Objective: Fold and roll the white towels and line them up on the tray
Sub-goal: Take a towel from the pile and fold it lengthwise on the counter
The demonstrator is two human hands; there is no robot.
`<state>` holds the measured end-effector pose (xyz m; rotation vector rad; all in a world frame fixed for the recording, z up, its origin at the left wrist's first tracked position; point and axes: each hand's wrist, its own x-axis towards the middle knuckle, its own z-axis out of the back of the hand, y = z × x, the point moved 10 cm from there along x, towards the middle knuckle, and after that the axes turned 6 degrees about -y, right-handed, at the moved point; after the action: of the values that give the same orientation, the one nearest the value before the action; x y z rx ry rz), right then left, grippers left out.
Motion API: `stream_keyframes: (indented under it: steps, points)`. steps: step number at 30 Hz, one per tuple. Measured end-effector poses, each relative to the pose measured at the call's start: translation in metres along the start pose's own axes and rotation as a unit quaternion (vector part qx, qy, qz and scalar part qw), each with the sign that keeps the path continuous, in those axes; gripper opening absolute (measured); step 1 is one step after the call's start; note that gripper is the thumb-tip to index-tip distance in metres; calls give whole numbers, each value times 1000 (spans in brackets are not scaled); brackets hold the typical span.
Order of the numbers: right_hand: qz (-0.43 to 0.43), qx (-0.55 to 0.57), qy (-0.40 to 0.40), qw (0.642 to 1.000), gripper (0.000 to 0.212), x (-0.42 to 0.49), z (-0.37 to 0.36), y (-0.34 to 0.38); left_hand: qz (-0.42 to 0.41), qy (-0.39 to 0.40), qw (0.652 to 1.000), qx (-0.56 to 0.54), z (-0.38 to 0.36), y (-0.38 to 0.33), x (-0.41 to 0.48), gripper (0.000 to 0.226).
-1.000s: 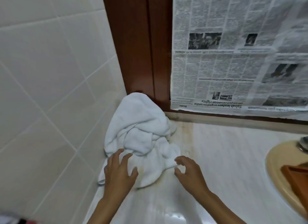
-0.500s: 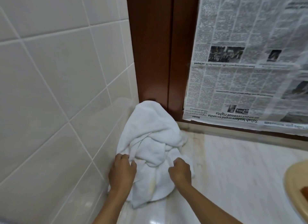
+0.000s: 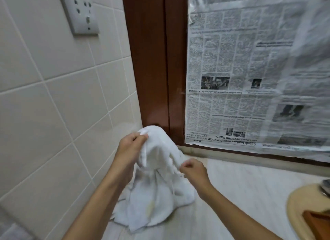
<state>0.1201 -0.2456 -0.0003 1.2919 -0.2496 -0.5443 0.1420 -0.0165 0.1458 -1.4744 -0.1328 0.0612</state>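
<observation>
Beside the tiled wall, a person's left hand pinches the upper edge of a white towel; below and right of that grip the right hand pinches another edge; the towel's bunched lower part rests on the pale counter beneath both grips.

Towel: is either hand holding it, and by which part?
Both. The left hand pinches the white towel at its top edge; the right hand pinches an edge lower on its right side. Its bottom rests on the counter.
</observation>
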Motion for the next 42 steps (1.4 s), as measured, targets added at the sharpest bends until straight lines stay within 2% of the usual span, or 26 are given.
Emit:
stream_keyframes:
  steps: [2, 6, 7, 10, 13, 16, 18, 20, 23, 25, 27, 30, 32, 34, 38, 40, 42]
  points:
    - [60, 49, 0, 997, 17, -6, 20, 45, -25, 31, 999, -8, -19, -34, -11, 26]
    - [182, 130, 41, 974, 51, -34, 63, 132, -50, 113, 990, -72, -60, -102, -41, 21]
    - [200, 160, 61, 965, 53, -41, 71, 148, -52, 137, 985, -92, -71, -116, -48, 22]
    - [265, 228, 127, 928, 41, -66, 100, 184, -59, 210, 970, -110, -104, -148, -71, 23]
    - [262, 292, 223, 892, 48, -90, 128, 194, -64, 297, 950, -79, -137, -162, -95, 14]
    - [226, 281, 327, 873, 49, -111, 148, 186, -55, 368, 928, -26, -158, -164, -113, 40]
    - [214, 251, 354, 875, 40, -117, 160, 178, -44, 401, 915, -17, -167, -163, -127, 53]
    - [204, 221, 356, 885, 39, -118, 178, 170, -34, 427, 903, -16, -181, -161, -142, 48]
    - [174, 190, 348, 902, 44, -115, 202, 154, -22, 450, 892, -30, -197, -159, -161, 23]
    - [158, 175, 339, 911, 47, -113, 217, 142, -11, 456, 889, -42, -203, -157, -172, 19]
    - [156, 146, 325, 921, 45, -113, 231, 132, -7, 462, 886, -43, -210, -152, -183, 19]
    - [193, 28, 267, 944, 43, -113, 252, 128, -20, 466, 884, -30, -216, -146, -194, 16]
    - [250, -63, 210, 943, 38, -112, 267, 132, -28, 463, 885, -23, -216, -144, -194, 17]
    - [271, -112, 180, 939, 31, -109, 280, 129, -32, 458, 888, -11, -213, -144, -189, 18]
    - [206, -187, 174, 945, 27, -98, 289, 92, -54, 436, 899, -9, -197, -162, -170, 9]
    - [167, -194, 168, 952, 3, -90, 292, 73, -53, 411, 910, -31, -186, -169, -150, 21]
    - [158, -179, 150, 959, 27, -82, 296, 61, -28, 385, 921, -48, -181, -162, -131, 31]
